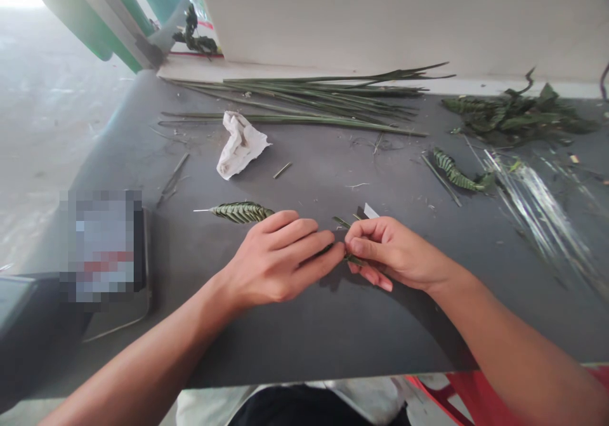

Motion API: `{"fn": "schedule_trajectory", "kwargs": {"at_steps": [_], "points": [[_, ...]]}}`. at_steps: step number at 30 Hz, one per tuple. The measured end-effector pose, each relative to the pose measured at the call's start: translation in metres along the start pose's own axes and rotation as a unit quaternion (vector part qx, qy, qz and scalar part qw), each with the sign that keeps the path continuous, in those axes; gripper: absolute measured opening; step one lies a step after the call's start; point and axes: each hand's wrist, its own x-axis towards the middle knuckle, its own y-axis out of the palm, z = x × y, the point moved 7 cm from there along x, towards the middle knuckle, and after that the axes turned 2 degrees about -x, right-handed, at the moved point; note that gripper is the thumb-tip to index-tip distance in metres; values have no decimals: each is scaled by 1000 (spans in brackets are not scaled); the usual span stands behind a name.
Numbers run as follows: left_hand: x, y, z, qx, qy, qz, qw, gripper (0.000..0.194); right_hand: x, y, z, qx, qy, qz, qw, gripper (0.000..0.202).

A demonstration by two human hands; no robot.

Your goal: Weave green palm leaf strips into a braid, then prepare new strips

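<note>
My left hand (280, 258) is closed around a braided green leaf piece (242, 212). Its plaited body sticks out to the left past my knuckles and ends in a thin pale tip. Close by on the right, my right hand (385, 248) pinches narrow green leaf strips (354, 261) between thumb and fingers. The two hands almost touch, and my fingers hide the middle of the work. Just behind my right hand shows a small flat piece, pale and dark (370, 211), whose kind I cannot make out.
Long green leaf blades (304, 99) lie along the back of the grey table (295, 350). Crumpled paper (240, 146) rests before them. To the right are another braided piece (457, 171), a pile of dark leaves (523, 115) and clear shiny strips (537, 204). A blurred-out object (104, 245) sits left.
</note>
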Motion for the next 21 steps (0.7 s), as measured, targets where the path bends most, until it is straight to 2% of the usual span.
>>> {"fn": "schedule_trajectory", "kwargs": {"at_steps": [5, 21], "points": [[-1, -2, 2, 3, -7, -16, 1000, 12, -1, 3, 2, 53, 9, -4, 999, 33], [-1, -3, -1, 4, 15, -26, 1000, 7, 2, 8, -13, 74, 65, 18, 995, 40]]}}
